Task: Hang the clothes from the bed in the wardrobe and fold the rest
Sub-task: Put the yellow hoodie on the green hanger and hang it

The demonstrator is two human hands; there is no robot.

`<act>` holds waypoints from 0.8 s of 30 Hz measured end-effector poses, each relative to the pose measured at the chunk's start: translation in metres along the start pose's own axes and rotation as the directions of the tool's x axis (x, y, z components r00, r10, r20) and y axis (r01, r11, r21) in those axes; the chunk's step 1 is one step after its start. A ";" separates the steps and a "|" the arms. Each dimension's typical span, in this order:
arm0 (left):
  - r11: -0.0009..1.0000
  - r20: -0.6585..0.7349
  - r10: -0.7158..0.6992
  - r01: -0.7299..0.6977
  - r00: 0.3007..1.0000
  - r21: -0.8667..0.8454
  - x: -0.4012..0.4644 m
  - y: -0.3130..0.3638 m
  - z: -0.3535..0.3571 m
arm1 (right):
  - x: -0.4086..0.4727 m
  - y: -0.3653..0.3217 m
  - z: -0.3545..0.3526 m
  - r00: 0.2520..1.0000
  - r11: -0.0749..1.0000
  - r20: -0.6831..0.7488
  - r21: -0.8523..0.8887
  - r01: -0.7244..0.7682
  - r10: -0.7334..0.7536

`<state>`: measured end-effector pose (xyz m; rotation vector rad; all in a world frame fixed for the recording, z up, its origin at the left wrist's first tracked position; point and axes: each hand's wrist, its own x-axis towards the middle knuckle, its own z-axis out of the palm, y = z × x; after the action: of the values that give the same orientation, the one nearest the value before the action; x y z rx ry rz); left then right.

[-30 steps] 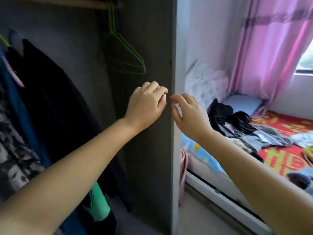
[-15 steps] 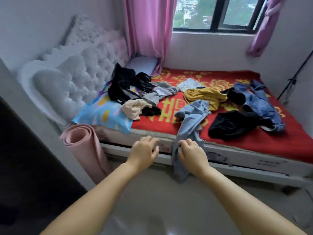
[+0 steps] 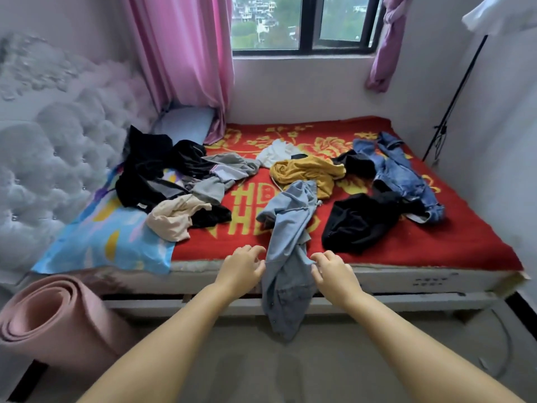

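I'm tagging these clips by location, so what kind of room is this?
Most likely a home bedroom. A bed with a red and gold blanket fills the view, a tufted white headboard stands at its left, and pink curtains hang by the window.

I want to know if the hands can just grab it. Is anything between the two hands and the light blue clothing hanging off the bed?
Nothing visible is in the way. The left hand and right hand sit right beside the light blue-grey garment draped over the bed's front edge, one on each side, fingertips at the fabric.
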<state>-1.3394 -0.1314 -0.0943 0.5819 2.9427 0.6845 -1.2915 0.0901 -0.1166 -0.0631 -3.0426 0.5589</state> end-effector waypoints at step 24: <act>0.998 0.103 0.063 -0.060 0.993 -0.038 0.388 0.091 0.078 | 0.304 0.232 -0.060 0.989 0.989 0.055 -0.062 -0.133 0.137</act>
<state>-1.6561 0.1225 -0.1161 0.6859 2.8219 0.6874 -1.5843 0.3427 -0.1316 -0.2615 -3.1299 0.4879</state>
